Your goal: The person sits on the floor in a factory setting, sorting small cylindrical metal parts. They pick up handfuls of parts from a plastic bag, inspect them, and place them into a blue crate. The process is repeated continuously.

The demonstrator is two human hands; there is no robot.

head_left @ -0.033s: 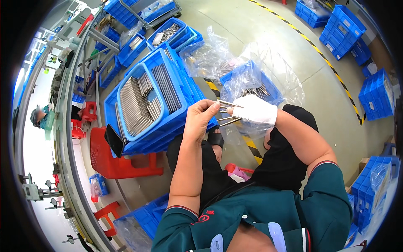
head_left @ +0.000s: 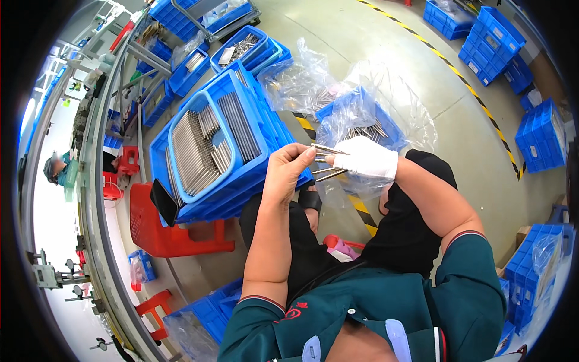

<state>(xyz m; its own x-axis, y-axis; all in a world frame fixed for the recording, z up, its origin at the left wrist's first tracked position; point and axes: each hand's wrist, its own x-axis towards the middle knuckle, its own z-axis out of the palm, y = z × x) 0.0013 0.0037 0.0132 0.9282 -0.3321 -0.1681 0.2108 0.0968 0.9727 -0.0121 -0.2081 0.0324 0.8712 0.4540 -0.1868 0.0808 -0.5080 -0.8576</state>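
Observation:
Several slim, shiny metal rods (head_left: pixel 327 174) are between my two hands over the gap between my knees. Bare, my left hand (head_left: pixel 286 168) pinches their left ends between thumb and fingers. My right hand (head_left: pixel 367 159), in a white glove, is closed around the rods from the other side; its fingertips are partly hidden. Just beyond the gloved hand, a blue crate (head_left: pixel 391 123) lined with clear plastic holds more loose rods (head_left: pixel 369 131). To the left, a light-blue tray (head_left: pixel 175 134) full of rods in neat rows rests on stacked blue crates (head_left: pixel 265 130).
A red stool (head_left: pixel 148 211) stands left of my legs. Clear plastic bags (head_left: pixel 295 75) lie around the lined crate. More blue crates (head_left: pixel 541 134) are stacked at right. Along the left runs a metal-framed bench (head_left: pixel 90 199), with another person (head_left: pixel 60 169) beyond it.

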